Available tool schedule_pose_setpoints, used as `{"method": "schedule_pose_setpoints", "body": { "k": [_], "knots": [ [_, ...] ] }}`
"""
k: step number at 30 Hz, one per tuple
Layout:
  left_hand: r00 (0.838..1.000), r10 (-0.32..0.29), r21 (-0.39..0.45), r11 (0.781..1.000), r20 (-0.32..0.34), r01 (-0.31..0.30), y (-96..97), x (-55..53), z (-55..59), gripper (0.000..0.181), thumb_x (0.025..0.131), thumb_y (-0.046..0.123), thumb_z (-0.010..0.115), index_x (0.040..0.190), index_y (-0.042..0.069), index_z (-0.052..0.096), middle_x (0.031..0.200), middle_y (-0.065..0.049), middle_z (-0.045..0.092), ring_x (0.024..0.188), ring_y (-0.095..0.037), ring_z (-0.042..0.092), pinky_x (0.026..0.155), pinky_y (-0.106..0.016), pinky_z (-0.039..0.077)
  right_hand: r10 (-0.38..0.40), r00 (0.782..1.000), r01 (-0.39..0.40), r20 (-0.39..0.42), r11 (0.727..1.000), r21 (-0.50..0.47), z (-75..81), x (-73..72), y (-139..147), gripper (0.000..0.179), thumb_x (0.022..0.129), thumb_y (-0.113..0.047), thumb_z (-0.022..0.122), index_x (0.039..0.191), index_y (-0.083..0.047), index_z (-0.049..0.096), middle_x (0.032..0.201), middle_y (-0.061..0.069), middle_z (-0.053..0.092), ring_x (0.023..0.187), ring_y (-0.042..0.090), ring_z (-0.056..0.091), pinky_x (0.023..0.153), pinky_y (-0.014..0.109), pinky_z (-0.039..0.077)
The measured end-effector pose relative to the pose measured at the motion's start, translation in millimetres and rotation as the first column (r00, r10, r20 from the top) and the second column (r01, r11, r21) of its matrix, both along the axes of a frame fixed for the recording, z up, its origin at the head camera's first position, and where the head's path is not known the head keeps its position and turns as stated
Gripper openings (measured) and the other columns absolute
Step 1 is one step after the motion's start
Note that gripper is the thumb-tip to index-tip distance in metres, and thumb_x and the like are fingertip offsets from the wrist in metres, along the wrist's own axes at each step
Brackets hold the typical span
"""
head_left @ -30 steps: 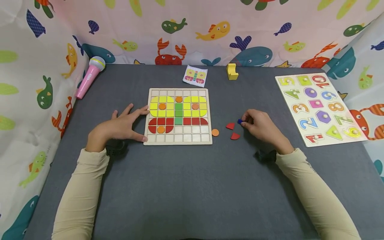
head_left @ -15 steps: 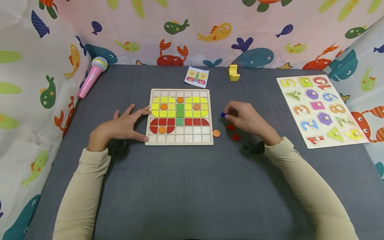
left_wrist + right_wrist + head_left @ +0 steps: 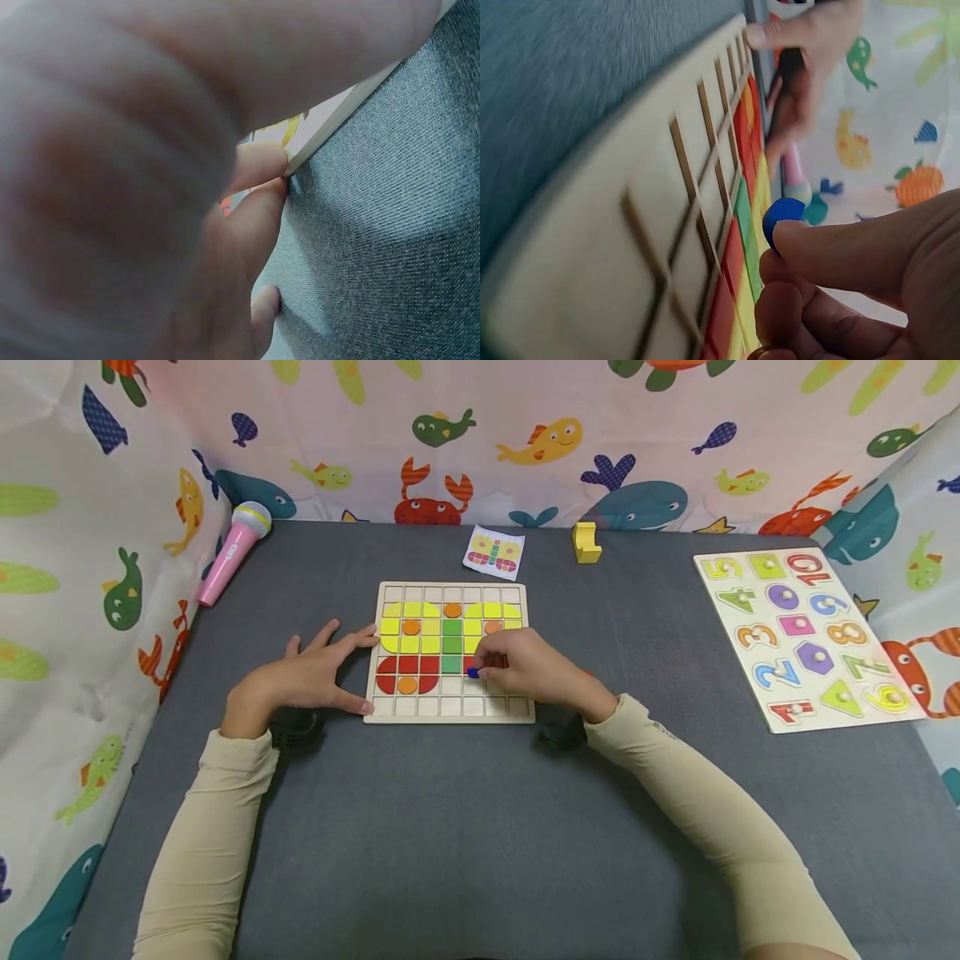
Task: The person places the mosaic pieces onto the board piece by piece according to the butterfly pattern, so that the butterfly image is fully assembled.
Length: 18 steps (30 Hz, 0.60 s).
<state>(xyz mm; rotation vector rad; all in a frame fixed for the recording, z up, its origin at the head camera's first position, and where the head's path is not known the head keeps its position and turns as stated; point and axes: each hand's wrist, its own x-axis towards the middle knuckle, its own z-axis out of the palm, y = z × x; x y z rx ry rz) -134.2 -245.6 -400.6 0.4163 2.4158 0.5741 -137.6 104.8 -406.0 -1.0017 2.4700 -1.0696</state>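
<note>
A wooden grid board [image 3: 450, 708] lies on the grey table, with yellow, red, green and orange pieces set in a butterfly-like pattern. My left hand [image 3: 292, 681] has its fingers spread, with fingertips and thumb touching the board's left edge. Over the board's right half, my right hand [image 3: 525, 667] pinches a small blue piece [image 3: 472, 673] between thumb and fingers. In the right wrist view that blue piece [image 3: 782, 219] shows a rounded edge and is held above the grid. The right hand and forearm hide part of the board's right side.
Behind the board lie a butterfly picture card [image 3: 493, 553] and a yellow block [image 3: 586, 543]. A number-and-shape puzzle board [image 3: 806, 639] is at the right, a pink toy microphone [image 3: 235, 554] at the back left. A patterned curtain [image 3: 360, 443] borders the table.
My right hand has moved left with the blue piece, from beside the loose red pieces to over the board. The left hand stays at the board's edge.
</note>
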Motion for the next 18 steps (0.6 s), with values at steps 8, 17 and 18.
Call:
{"method": "schedule_pose_setpoints", "body": {
  "k": [8,17,18],
  "knots": [
    [1.000,-0.003,0.006,1.000,-0.001,0.003,0.8,-1.6,-0.6,0.115,0.084,0.052,0.089,0.172,0.021,0.021,0.178,-0.018,0.006,0.160,-0.046,-0.015,0.115,-0.079,-0.014,0.089,0.993,-0.088,-0.075,0.996,0.024,-13.6,-1.2,-25.9,0.005,0.098,0.000,0.074,0.095,-0.001,0.079,0.088,0.003,0.071,0.080,0.019,0.060,0.075,0.033,0.051],
    [1.000,0.007,0.006,1.000,0.008,-0.007,-1.0,-1.9,-0.2,0.117,0.082,0.056,0.089,0.172,0.021,0.021,0.179,-0.017,0.004,0.161,-0.046,-0.014,0.114,-0.080,-0.013,0.059,0.988,-0.051,-0.141,0.997,0.059,-16.0,1.2,-34.9,0.008,0.098,-0.001,0.072,0.093,-0.002,0.077,0.087,0.004,0.068,0.080,0.019,0.058,0.074,0.031,0.050],
    [1.000,0.009,0.009,1.000,0.007,-0.009,-1.7,-2.2,-1.8,0.118,0.081,0.058,0.090,0.171,0.021,0.022,0.179,-0.016,0.005,0.161,-0.045,-0.014,0.114,-0.080,-0.013,0.060,0.988,-0.052,-0.139,0.997,0.062,-16.1,1.9,-34.8,0.006,0.098,-0.002,0.073,0.094,-0.002,0.077,0.088,0.004,0.068,0.080,0.019,0.059,0.074,0.032,0.050]
  ]
}}
